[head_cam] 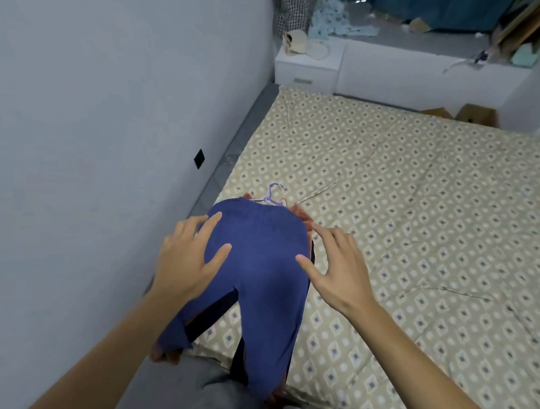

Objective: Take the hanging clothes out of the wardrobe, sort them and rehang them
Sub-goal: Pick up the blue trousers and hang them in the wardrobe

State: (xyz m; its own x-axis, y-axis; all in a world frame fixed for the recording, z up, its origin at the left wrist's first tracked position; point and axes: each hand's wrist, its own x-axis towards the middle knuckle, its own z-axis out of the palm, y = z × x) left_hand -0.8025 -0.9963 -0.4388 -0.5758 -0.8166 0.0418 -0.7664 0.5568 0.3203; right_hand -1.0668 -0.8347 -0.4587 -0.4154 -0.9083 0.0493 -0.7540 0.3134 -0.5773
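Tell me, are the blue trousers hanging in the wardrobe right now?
No, the blue trousers lie on the patterned bed, with the left hand and right hand spread open on them.

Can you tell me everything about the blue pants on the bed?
The blue pants look like soft knit fabric with a gathered waistband. They lie on top of a pile of clothes near the bed edge, waist pointing away, legs spread toward the person and hanging over the edge. A pale hanger hook pokes out beyond the waist. The left hand rests flat on them; the right hand touches their right side, fingers spread.
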